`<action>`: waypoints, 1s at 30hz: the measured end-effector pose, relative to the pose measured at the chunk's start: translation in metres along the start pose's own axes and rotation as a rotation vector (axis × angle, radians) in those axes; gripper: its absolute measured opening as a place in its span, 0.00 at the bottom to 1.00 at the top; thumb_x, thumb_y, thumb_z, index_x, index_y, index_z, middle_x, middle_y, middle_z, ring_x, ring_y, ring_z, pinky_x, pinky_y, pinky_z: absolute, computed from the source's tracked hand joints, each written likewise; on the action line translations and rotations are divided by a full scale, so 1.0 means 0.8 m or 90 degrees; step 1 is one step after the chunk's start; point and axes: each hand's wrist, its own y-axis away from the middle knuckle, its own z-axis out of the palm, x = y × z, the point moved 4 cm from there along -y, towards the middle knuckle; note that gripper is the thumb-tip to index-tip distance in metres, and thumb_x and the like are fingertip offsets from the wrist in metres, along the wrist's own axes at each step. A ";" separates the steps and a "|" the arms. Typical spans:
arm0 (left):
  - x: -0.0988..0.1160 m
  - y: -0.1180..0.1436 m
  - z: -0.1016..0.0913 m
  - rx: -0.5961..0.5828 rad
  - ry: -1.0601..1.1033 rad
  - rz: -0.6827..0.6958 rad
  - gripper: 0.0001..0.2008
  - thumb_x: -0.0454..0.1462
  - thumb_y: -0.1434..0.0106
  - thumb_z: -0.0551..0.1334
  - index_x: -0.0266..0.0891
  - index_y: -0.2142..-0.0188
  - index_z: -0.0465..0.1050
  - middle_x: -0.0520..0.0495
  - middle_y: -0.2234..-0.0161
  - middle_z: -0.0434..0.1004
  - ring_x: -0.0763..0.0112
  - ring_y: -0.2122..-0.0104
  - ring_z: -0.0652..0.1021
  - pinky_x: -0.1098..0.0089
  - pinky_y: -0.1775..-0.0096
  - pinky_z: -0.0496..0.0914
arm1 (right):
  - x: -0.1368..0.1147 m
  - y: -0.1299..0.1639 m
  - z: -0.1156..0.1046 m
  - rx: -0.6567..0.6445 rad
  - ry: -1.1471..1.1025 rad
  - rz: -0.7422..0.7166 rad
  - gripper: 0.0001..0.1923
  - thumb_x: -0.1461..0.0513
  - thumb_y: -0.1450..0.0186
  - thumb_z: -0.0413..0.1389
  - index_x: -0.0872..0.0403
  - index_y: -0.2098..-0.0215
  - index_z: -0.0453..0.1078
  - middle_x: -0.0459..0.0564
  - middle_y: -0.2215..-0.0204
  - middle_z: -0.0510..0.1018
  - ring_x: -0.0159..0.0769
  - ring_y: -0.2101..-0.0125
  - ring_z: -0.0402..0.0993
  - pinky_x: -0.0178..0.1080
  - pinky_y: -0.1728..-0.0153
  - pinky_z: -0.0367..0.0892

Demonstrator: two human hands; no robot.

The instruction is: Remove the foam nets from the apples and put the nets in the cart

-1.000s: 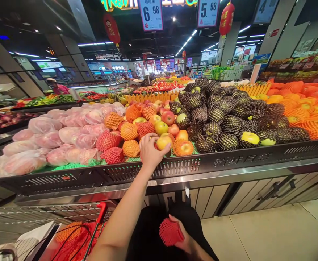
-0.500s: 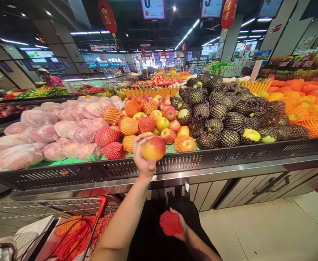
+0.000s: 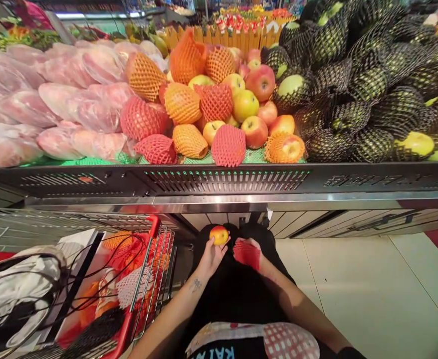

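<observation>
My left hand (image 3: 210,257) holds a red and yellow apple (image 3: 219,234) low in front of my body, below the produce stand. My right hand (image 3: 249,252) grips a red foam net sleeve (image 3: 246,254) right beside the apple, a small gap between them. Above, the stand's black front rim (image 3: 219,178) fronts a heap of bare apples (image 3: 255,130) mixed with apples in red and orange foam nets (image 3: 228,144).
Pink fruit in clear bags (image 3: 58,99) fills the stand's left side, green fruit in black nets (image 3: 353,94) its right. A shopping cart (image 3: 144,289) with foam nets, cables and a white bag stands at my left. Pale floor tiles (image 3: 372,299) lie to the right.
My left hand lifted the apple off the heap and brought it down next to the red net in my right hand. My view tilted downward and closer to the stand.
</observation>
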 end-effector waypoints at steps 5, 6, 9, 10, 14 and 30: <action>-0.020 -0.019 -0.019 -0.015 -0.033 0.011 0.24 0.39 0.52 0.74 0.41 0.55 0.73 0.47 0.55 0.81 0.66 0.56 0.80 0.67 0.52 0.71 | -0.002 0.006 0.013 0.041 0.002 -0.057 0.06 0.65 0.45 0.61 0.52 0.69 0.71 0.41 0.74 0.77 0.30 0.73 0.72 0.33 0.68 0.67; -0.024 -0.020 -0.020 -0.013 -0.042 0.018 0.25 0.37 0.52 0.74 0.42 0.54 0.72 0.49 0.56 0.81 0.68 0.57 0.79 0.67 0.51 0.70 | -0.003 0.007 0.016 0.047 0.001 -0.066 0.06 0.65 0.44 0.62 0.52 0.68 0.71 0.41 0.74 0.76 0.30 0.72 0.72 0.33 0.67 0.68; -0.031 -0.020 -0.020 -0.008 -0.064 0.036 0.31 0.33 0.50 0.74 0.49 0.48 0.67 0.53 0.54 0.78 0.72 0.56 0.79 0.68 0.51 0.70 | -0.003 0.008 0.017 0.059 0.002 -0.077 0.08 0.63 0.43 0.64 0.51 0.67 0.71 0.41 0.72 0.77 0.29 0.71 0.73 0.32 0.64 0.68; -0.031 -0.020 -0.019 -0.008 -0.072 0.040 0.32 0.34 0.48 0.73 0.51 0.45 0.65 0.53 0.53 0.77 0.72 0.55 0.78 0.68 0.50 0.70 | -0.003 0.008 0.016 0.062 0.003 -0.075 0.08 0.62 0.43 0.65 0.51 0.66 0.71 0.41 0.72 0.77 0.29 0.71 0.74 0.32 0.65 0.68; -0.028 -0.020 -0.013 -0.013 -0.104 0.047 0.35 0.36 0.46 0.72 0.53 0.42 0.62 0.52 0.51 0.75 0.71 0.56 0.77 0.69 0.52 0.70 | -0.001 0.006 0.012 0.072 0.014 -0.072 0.12 0.59 0.44 0.67 0.51 0.64 0.72 0.42 0.70 0.79 0.29 0.70 0.74 0.33 0.65 0.69; -0.010 0.005 -0.010 -0.104 -0.239 0.064 0.38 0.36 0.54 0.77 0.47 0.46 0.64 0.51 0.55 0.71 0.70 0.59 0.74 0.73 0.55 0.67 | -0.004 0.001 0.018 0.130 0.065 -0.152 0.16 0.58 0.51 0.72 0.51 0.69 0.72 0.38 0.80 0.74 0.27 0.80 0.66 0.31 0.76 0.63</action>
